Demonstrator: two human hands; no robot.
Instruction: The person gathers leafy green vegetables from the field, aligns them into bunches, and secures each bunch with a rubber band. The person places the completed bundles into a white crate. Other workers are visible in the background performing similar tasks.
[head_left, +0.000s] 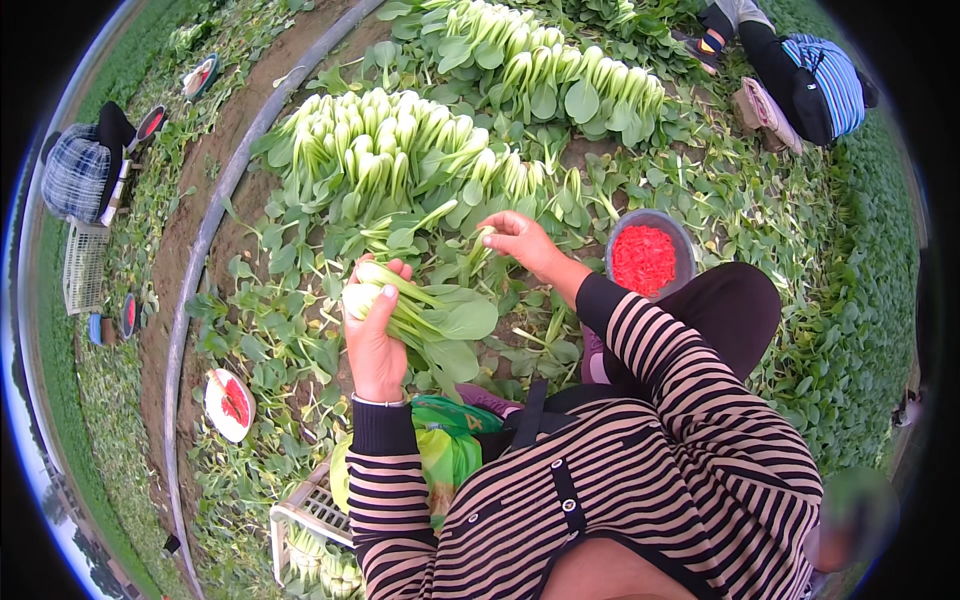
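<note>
My left hand is wrapped round a small bunch of bok choy, white-green bases by the thumb and broad leaves pointing right. A little farther off to the right, my right hand pinches a thin yellow-green leaf stalk between thumb and fingertips. Just beyond the hands, a few loose bok choy lie on the leaves. Behind them stands a dense row of bok choy, bases up. A second such row runs farther back to the right.
Beside my right knee sits a dark bowl of red strips. A white bowl with red strips lies left, near a long grey hose. A crate holds bok choy. Two people work farther off.
</note>
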